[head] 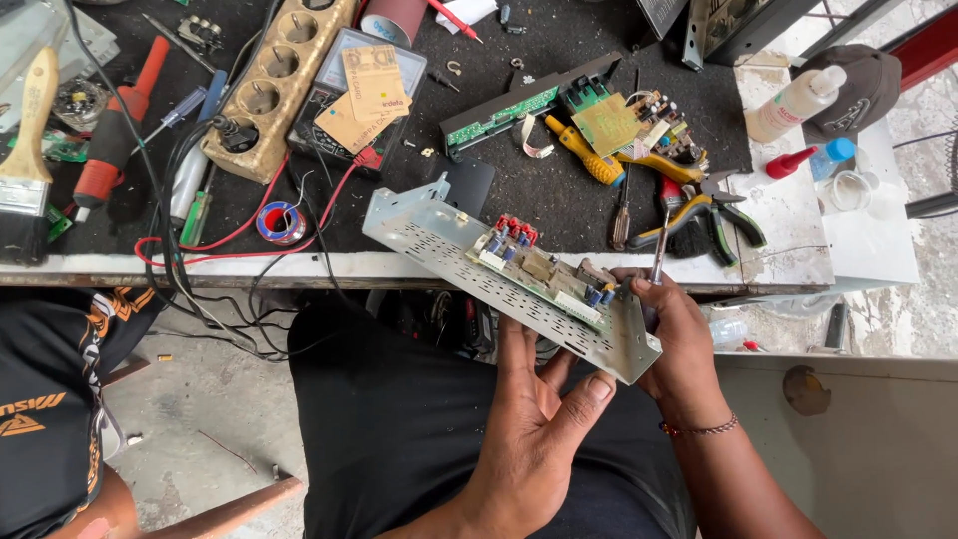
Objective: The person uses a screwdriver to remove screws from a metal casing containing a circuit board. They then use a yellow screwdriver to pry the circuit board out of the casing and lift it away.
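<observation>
The left hand (pixel 539 419) cups the underside of a long perforated grey metal chassis (pixel 439 240), palm up, fingers spread beneath it and the thumb hooked over its near corner, so the plate lies tilted above the person's lap at the front of the workbench. A narrow green circuit board with red and blue components (pixel 529 265) sits bolted along the chassis, turned face-up toward the camera. The right hand (pixel 684 344) closes around the far end of the chassis and pinches a slim metal-shafted screwdriver (pixel 661 245), whose shaft stands nearly upright at the board's end; the tip is hidden behind the fingers.

Just beyond, on the black bench mat (pixel 559 190), lie yellow-handled pliers (pixel 699 215), a yellow screwdriver (pixel 584 155) and a loose green board with a black strip housing (pixel 529 100). Farther left stand a beige power strip (pixel 274 85), a small blue solder spool (pixel 281 222) and a wooden-handled brush (pixel 28 150). To the right stands a white squeeze bottle (pixel 795 102). Another person's black sleeve (pixel 45 399) shows at the lower left.
</observation>
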